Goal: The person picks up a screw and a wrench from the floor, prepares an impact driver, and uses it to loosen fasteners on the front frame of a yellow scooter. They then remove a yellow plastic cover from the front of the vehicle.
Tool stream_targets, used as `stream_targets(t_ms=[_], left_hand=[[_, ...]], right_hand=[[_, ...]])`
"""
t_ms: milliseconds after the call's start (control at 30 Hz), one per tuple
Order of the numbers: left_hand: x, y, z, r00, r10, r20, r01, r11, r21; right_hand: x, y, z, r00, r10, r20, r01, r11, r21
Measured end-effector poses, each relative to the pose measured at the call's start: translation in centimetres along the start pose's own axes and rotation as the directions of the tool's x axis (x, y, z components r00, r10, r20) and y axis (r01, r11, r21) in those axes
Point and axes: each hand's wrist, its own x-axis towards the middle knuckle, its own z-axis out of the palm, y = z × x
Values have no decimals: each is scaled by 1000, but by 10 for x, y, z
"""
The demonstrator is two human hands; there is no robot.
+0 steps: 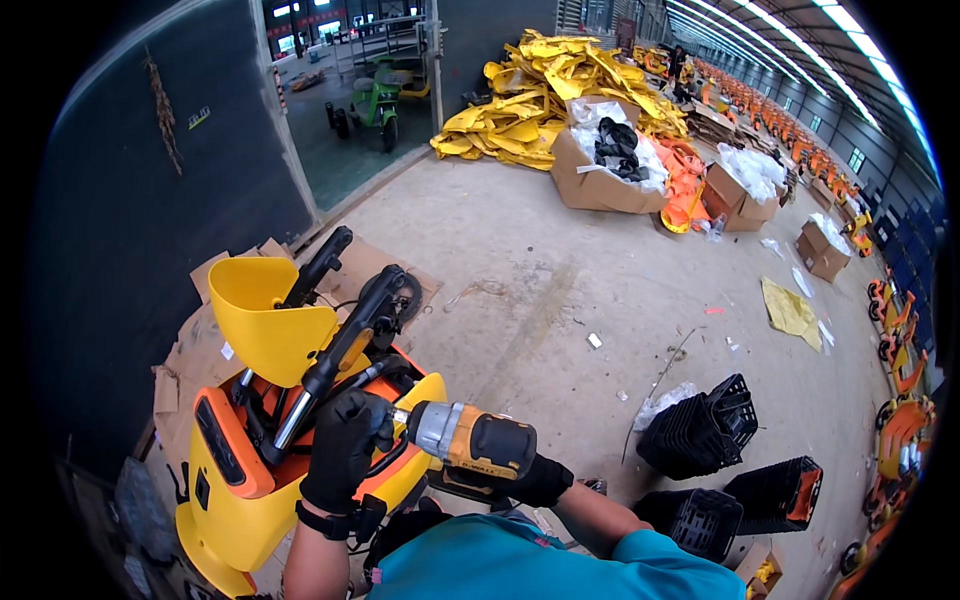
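My right hand (542,482), in a black glove, is wrapped round the grip of a yellow, grey and black cordless drill (472,436). The drill points left. At its front end the gloved fingers of my left hand (348,440) are curled close to the bit; what they pinch is hidden. Both hands are over a partly built yellow and orange scooter (225,490) at the lower left. Dark fork tubes (350,335) rise from it at a slant, with a curved yellow fender (272,318) to their left and a small black wheel (405,298) beyond.
Flattened cardboard (185,375) lies under the scooter beside a dark wall (150,230). Stacked black plastic baskets (700,430) stand at my right. Farther off are a heap of yellow panels (540,95), open cartons (600,185) and a green scooter (378,100) through a doorway.
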Motion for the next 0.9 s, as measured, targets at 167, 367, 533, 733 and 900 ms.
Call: stream_targets(t_ms=[167, 367, 533, 733, 900], left_hand=[[0, -1, -1, 999, 28, 30, -27, 999, -19], [0, -3, 1, 998, 36, 48, -33, 997, -66], [-2, 2, 1, 999, -28, 19, 29, 999, -18], [0, 5, 1, 994, -102, -32, 106, 985, 135], [-1, 13, 7, 993, -115, -29, 117, 987, 106]], right_hand=[[-1, 4, 1, 1000, 15, 27, -14, 999, -38], [-2, 6, 3, 999, 10, 34, -7, 997, -82], [0, 8, 4, 998, -49, 49, 60, 969, -239], [7, -9, 1, 996, -86, -20, 82, 987, -138], [0, -5, 3, 999, -11, -47, 12, 1000, 21]])
